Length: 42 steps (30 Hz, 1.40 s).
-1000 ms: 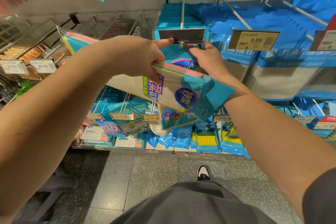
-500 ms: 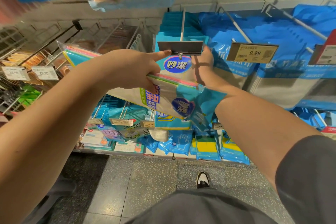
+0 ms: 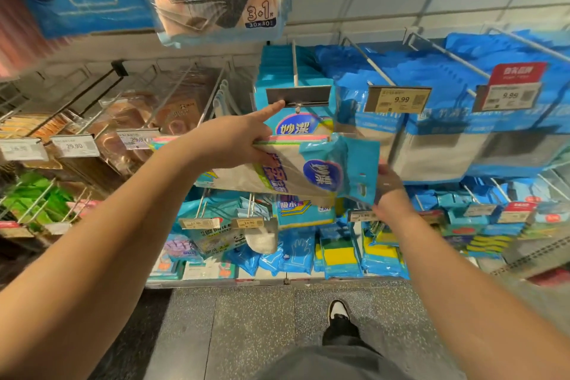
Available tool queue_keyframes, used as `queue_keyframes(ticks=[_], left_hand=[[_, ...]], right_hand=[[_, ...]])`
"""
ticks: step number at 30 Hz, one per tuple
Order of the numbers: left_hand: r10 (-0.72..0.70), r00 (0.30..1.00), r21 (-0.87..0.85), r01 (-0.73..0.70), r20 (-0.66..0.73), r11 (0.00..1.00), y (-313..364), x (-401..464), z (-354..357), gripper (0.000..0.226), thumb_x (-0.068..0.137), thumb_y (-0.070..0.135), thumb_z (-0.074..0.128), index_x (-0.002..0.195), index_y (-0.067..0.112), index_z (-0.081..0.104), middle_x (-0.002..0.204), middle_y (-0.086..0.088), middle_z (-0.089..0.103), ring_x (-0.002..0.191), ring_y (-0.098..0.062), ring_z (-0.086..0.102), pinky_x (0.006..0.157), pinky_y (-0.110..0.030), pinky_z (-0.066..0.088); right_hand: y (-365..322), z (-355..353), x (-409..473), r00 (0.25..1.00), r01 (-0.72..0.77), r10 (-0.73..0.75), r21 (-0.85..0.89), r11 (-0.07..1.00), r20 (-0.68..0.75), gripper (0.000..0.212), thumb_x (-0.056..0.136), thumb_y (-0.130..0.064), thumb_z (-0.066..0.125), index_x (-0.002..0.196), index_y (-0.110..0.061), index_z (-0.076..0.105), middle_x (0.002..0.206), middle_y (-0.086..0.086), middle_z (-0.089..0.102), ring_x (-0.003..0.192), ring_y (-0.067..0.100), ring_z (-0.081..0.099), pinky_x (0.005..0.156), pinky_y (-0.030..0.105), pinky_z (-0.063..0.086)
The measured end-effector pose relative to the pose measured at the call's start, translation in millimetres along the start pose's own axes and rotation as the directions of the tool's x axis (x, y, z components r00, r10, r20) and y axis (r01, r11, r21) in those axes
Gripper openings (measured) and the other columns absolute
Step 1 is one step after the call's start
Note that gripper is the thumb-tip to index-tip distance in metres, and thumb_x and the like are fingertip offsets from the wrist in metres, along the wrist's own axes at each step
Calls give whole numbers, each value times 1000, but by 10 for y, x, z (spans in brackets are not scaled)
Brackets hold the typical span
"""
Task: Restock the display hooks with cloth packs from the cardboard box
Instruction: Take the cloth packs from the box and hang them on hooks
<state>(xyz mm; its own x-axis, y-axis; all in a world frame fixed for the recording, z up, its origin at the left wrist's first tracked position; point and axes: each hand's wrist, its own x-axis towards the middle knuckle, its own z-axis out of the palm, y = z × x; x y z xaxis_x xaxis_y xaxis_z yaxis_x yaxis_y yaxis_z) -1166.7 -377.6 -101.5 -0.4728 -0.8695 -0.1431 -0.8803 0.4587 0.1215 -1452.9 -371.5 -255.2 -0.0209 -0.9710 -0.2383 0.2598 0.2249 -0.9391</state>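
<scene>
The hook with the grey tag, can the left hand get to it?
Probably yes. The left hand grips cloth packs, yet its pointing finger already touches the grey tag on the hook; nothing blocks it.

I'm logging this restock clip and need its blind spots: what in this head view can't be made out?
- Cardboard box: nowhere in the head view, beyond its edges.
- Right hand: fingers motion-blurred and partly behind the cloth pack, so its hold is unclear.
- Left hand: grips the stack; the number of packs cannot be counted.
- Hook's tag holder: faces the camera blank.
- Lower price labels: print too small.
</scene>
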Motion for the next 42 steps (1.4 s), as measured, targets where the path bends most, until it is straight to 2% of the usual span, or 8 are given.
queue_keyframes(ticks=[5,9,13,19,21,27,34,42], left_hand=[[15,999,-95,-19,-34,995,7,-25,52,27,90,32,73,74,22,54,166,22,1,100,-24,65,84,-38,49],[31,998,-207,-42,-58,977,45,-69,64,25,87,33,76,74,17,63,167,16,5,111,-15,64,85,-31,45],[125,991,-426,-129,-39,895,-19,-56,186,15,74,50,81,80,58,70,168,11,9,130,21,32,111,-29,38],[26,987,-472,-98,-158,876,37,-65,292,94,68,72,70,146,27,45,168,12,6,151,-19,23,121,-47,29],[-7,977,-513,-105,-212,852,40,-78,335,93,73,76,66,150,31,39,167,16,12,152,-23,20,121,-53,28],[-132,960,-626,-53,-246,778,183,-88,408,82,89,42,70,156,34,24,160,0,28,134,-14,36,103,-28,40],[-159,930,-408,10,-333,913,239,-110,382,83,88,50,69,156,29,28,164,1,26,149,-24,20,120,-50,18],[-200,928,-416,55,-314,908,320,-139,289,81,90,46,68,157,32,25,163,-5,24,152,-23,12,121,-45,9]], right_hand=[[157,37,-646,995,-36,41,-53,998,92,29,92,18,48,103,-4,63,85,-7,76,86,4,70,83,16,54],[-71,189,-775,993,64,-79,161,985,90,23,95,-8,53,115,-8,63,119,12,68,114,28,61,103,41,48],[-344,272,-809,980,197,-174,340,919,-99,24,94,-20,56,117,-15,61,116,8,71,110,28,66,98,48,51],[-656,180,-851,944,304,-267,196,932,-194,19,97,-20,59,113,-12,63,101,1,76,95,20,72,77,36,59],[-637,153,-810,952,277,-265,63,959,-152,26,95,-25,62,118,-13,65,106,5,75,100,27,71,81,42,60],[-498,333,-466,978,184,-200,-199,963,-63,24,80,-49,71,96,-32,77,105,3,76,102,28,71,94,58,53],[-450,784,-23,992,80,-91,-124,989,-82,14,94,-36,65,99,-24,68,92,-6,72,83,10,68,74,31,57],[-484,917,183,995,26,-32,-66,997,-92,33,93,-39,66,117,-17,64,101,4,74,94,26,71,80,43,61]])
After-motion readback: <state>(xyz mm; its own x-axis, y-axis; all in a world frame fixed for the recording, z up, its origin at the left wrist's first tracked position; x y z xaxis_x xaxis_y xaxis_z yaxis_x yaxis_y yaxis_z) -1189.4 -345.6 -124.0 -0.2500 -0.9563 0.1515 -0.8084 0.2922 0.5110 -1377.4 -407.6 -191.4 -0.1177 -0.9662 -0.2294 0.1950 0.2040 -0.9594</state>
